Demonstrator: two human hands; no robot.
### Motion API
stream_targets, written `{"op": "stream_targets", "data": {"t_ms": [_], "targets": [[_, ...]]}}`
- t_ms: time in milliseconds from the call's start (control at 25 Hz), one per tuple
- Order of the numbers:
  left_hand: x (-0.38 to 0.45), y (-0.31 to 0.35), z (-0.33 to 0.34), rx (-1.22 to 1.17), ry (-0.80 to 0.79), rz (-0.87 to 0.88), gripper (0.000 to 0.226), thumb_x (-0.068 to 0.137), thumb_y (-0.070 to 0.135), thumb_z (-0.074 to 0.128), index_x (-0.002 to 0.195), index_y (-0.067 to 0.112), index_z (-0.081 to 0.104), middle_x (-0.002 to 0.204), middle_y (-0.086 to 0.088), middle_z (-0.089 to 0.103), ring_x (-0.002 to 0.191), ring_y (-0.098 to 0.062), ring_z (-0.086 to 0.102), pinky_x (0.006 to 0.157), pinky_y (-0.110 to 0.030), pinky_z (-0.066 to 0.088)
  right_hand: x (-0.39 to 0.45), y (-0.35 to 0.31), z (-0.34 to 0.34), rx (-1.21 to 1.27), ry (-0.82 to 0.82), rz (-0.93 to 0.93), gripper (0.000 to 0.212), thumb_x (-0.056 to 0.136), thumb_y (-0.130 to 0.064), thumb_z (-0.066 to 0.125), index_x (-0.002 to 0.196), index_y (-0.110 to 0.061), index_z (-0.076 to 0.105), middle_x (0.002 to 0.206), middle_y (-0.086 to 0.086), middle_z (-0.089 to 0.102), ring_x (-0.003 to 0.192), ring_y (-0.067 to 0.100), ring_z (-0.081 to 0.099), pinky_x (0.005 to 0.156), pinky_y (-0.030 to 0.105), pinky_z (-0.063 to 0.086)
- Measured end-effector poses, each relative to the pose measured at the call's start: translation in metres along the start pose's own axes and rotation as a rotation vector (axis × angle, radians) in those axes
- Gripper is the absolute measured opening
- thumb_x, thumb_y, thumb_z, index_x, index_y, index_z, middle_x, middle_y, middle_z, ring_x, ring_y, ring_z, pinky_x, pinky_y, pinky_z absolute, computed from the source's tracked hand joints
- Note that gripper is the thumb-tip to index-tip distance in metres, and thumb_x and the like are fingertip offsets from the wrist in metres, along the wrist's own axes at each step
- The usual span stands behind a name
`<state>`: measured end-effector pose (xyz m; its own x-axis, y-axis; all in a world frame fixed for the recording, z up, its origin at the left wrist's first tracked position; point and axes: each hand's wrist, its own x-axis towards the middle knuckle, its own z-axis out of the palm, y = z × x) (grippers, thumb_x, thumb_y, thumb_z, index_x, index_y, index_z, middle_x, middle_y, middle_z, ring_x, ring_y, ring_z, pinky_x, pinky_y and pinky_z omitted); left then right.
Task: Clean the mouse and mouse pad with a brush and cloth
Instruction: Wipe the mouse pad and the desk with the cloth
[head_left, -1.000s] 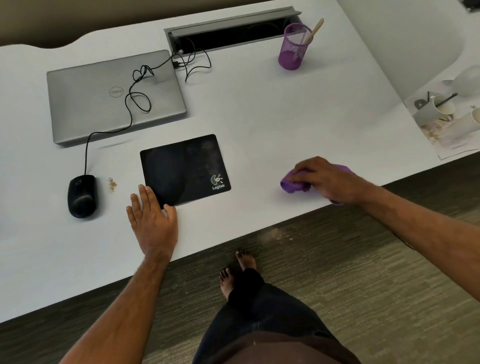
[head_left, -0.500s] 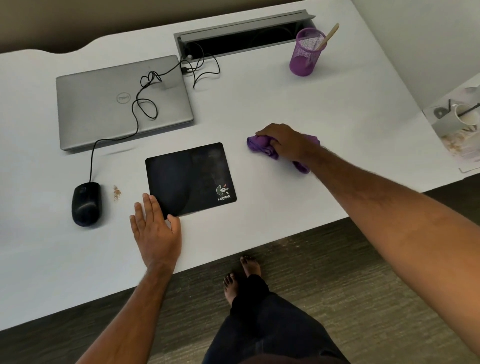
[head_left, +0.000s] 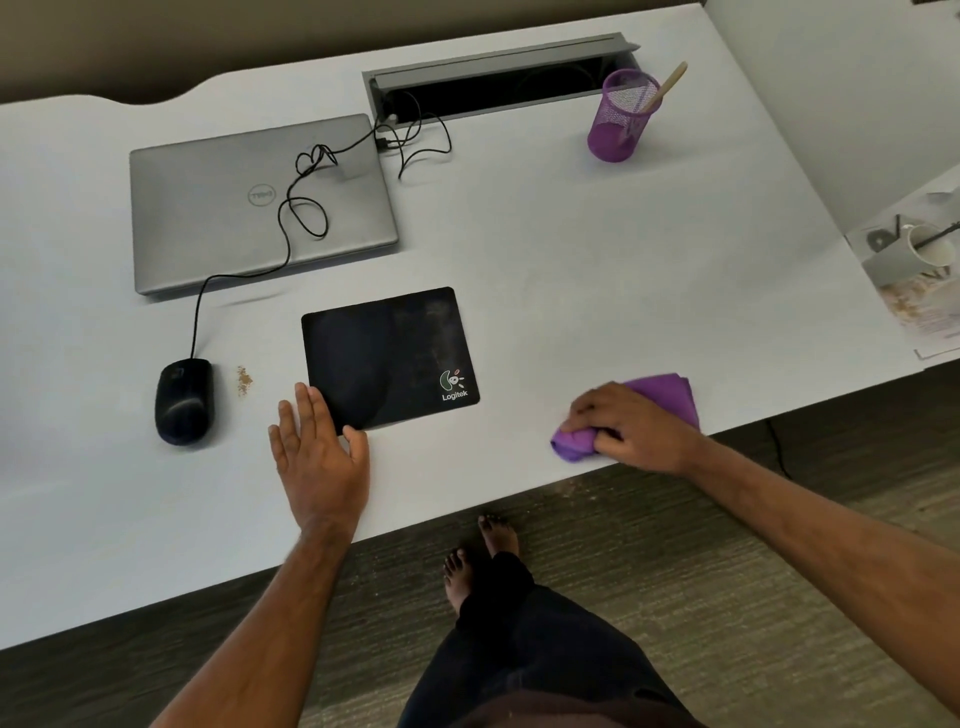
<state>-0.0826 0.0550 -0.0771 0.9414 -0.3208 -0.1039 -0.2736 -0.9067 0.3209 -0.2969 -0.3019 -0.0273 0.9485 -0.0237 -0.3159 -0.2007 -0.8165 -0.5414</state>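
Note:
A black mouse pad (head_left: 384, 353) with a Logitek logo lies in the middle of the white desk (head_left: 571, 260); its right half looks dusty. My left hand (head_left: 317, 447) lies flat with fingers spread, pressing the pad's near left corner. The black wired mouse (head_left: 184, 400) sits left of the pad, apart from it. My right hand (head_left: 628, 426) grips a bunched purple cloth (head_left: 670, 397) against the desk near its front edge, right of the pad. A wooden brush handle (head_left: 662, 88) sticks out of a purple mesh cup (head_left: 621, 117) at the back right.
A small heap of brown crumbs (head_left: 243, 379) lies between mouse and pad. A shut grey laptop (head_left: 254, 208) sits at the back left with the mouse cable looped over it. An open cable tray (head_left: 498, 78) runs along the back. Mugs (head_left: 930, 249) stand on a side surface at right.
My right hand has dragged the purple cloth from beside the pad's far right corner back toward the desk's front edge. My left hand has stayed on the pad's corner.

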Motion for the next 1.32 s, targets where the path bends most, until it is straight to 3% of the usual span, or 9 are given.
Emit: {"op": "stream_targets", "data": {"t_ms": [240,360,480,560,720,920,1080,1320], "targets": [[-0.001,0.0,-0.002,-0.004,-0.022,-0.001,0.07,0.103,0.036,0.035,0.165,0.012,0.013,0.174,-0.005,0.008,0.161,-0.026,0.004,0.131,-0.047,0.006,-0.072,0.001,0.004,-0.082,-0.102,-0.04,0.036,0.088,-0.019,0.072,0.119,-0.037,0.072,0.121,-0.018,0.065,0.117,-0.004,0.052,0.102,0.022,0.044],[-0.001,0.003,-0.007,-0.037,-0.048,0.003,0.07,0.106,0.029,0.044,0.165,0.012,0.012,0.174,-0.005,0.007,0.161,-0.025,0.002,0.131,-0.047,0.005,-0.067,-0.009,-0.009,-0.035,-0.087,-0.033,0.039,0.089,-0.013,0.074,0.119,-0.038,0.072,0.121,-0.02,0.063,0.119,-0.006,0.05,0.098,0.022,0.049],[-0.004,0.001,-0.017,-0.095,-0.055,0.028,0.069,0.107,0.027,0.044,0.166,0.013,0.009,0.174,-0.003,0.002,0.161,-0.022,-0.001,0.131,-0.046,0.005,-0.015,-0.043,-0.024,0.062,0.05,-0.051,0.043,0.089,-0.004,0.073,0.12,-0.034,0.072,0.121,-0.021,0.062,0.121,-0.005,0.05,0.098,0.014,0.044],[-0.006,-0.005,-0.024,-0.101,-0.048,0.079,0.069,0.107,0.028,0.041,0.166,0.014,0.007,0.174,-0.001,0.0,0.161,-0.019,-0.003,0.131,-0.044,0.005,0.034,-0.073,-0.031,0.102,0.087,-0.118,0.04,0.09,0.0,0.07,0.122,-0.025,0.072,0.12,-0.012,0.064,0.116,0.002,0.053,0.096,0.011,0.041],[-0.003,-0.023,-0.043,-0.05,0.002,0.129,0.07,0.106,0.038,0.031,0.166,0.014,0.004,0.174,0.0,-0.004,0.16,-0.015,-0.008,0.131,-0.039,0.003,0.131,-0.133,-0.029,0.179,0.128,-0.221,0.036,0.094,-0.001,0.059,0.127,-0.013,0.067,0.115,0.002,0.065,0.105,0.015,0.059,0.094,0.022,0.046],[0.016,-0.078,-0.071,-0.07,0.112,0.017,0.069,0.108,0.03,0.038,0.166,0.014,0.002,0.174,0.001,-0.004,0.16,-0.017,-0.008,0.131,-0.039,0.003,0.22,-0.201,-0.007,0.187,0.118,-0.218,0.04,0.097,-0.002,0.058,0.136,-0.007,0.061,0.12,0.011,0.063,0.113,0.025,0.057,0.104,0.035,0.044],[0.027,-0.128,-0.088,-0.091,0.165,-0.1,0.063,0.111,0.025,0.036,0.166,0.016,0.007,0.174,0.004,-0.001,0.16,-0.014,-0.006,0.131,-0.04,0.005,0.264,-0.233,0.013,0.127,0.078,-0.188,0.04,0.099,-0.004,0.054,0.139,-0.006,0.058,0.129,0.015,0.061,0.122,0.03,0.052,0.11,0.037,0.038],[0.039,-0.2,-0.096,0.013,0.084,-0.188,0.06,0.112,0.026,0.032,0.164,0.006,0.011,0.174,-0.003,0.003,0.16,-0.02,-0.005,0.131,-0.041,0.003,0.321,-0.276,0.041,-0.016,0.064,-0.135,0.048,0.096,-0.002,0.048,0.143,-0.01,0.056,0.136,0.015,0.058,0.125,0.037,0.049,0.109,0.041,0.038]]}}
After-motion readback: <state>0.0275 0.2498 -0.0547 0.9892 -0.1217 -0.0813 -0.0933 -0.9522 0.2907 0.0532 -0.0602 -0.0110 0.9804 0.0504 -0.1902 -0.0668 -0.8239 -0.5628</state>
